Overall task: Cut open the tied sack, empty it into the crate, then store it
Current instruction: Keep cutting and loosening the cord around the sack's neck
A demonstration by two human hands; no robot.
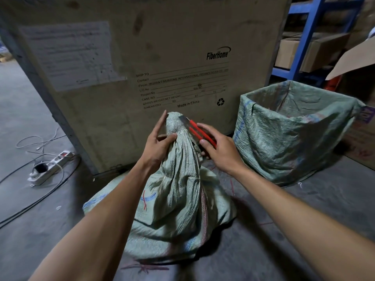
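Observation:
A pale green woven sack (174, 203) stands on the concrete floor in front of me, its neck bunched and tied at the top. My left hand (157, 144) grips the neck just below the knot, index finger raised. My right hand (218, 148) holds a red utility knife (199, 132) whose metal blade touches the tied top from the right. To the right stands an open container lined with the same green sacking (292, 134); its inside is mostly in shadow.
A large FiberHome wooden crate (162, 57) rises directly behind the sack. A white power strip (49, 167) with cables lies on the floor at left. Blue shelving (304, 37) with cardboard boxes stands at the back right, and a brown carton flap (357, 55) juts in.

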